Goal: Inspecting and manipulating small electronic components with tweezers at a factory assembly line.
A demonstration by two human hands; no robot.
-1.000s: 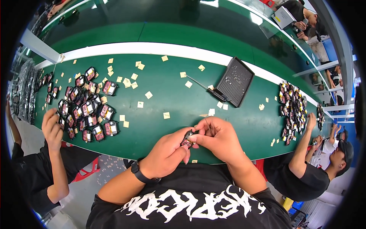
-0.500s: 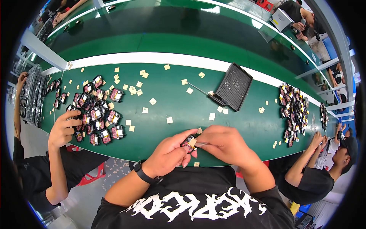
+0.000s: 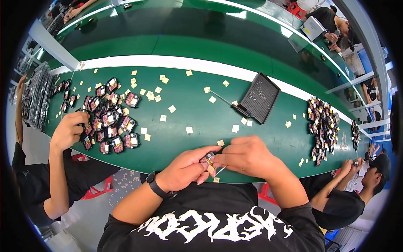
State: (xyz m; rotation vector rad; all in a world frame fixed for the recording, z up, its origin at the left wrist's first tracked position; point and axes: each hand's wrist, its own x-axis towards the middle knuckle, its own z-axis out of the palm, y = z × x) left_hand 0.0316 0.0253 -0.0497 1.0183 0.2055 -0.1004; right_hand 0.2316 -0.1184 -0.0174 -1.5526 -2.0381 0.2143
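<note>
My left hand [image 3: 182, 171] is closed around a small black electronic module [image 3: 205, 158] with a pinkish circuit board, above the table's near edge. A tan paper square [image 3: 210, 169] shows at the module's lower edge, by my left fingertips. My right hand [image 3: 248, 157] has its fingers pinched against the module's right side. From under those fingers sticks a thin pale metal tool [image 3: 221, 170]; its full shape is hidden. Another small tan square [image 3: 221, 143] shows close to my left index fingertip.
Similar modules [image 3: 110, 118] lie heaped at the left, beside a co-worker's hand [image 3: 69, 129]; another pile [image 3: 322, 126] sits at the right. A black perforated tray [image 3: 263, 98] and a thin rod [image 3: 221, 98] lie farther back. Loose paper squares [image 3: 172, 108] dot the green table [image 3: 168, 145].
My right fingers have shifted on the module, and the thin tool now points down-left. The tan square sits lower, off the module's face. The left co-worker's hand has moved slightly.
</note>
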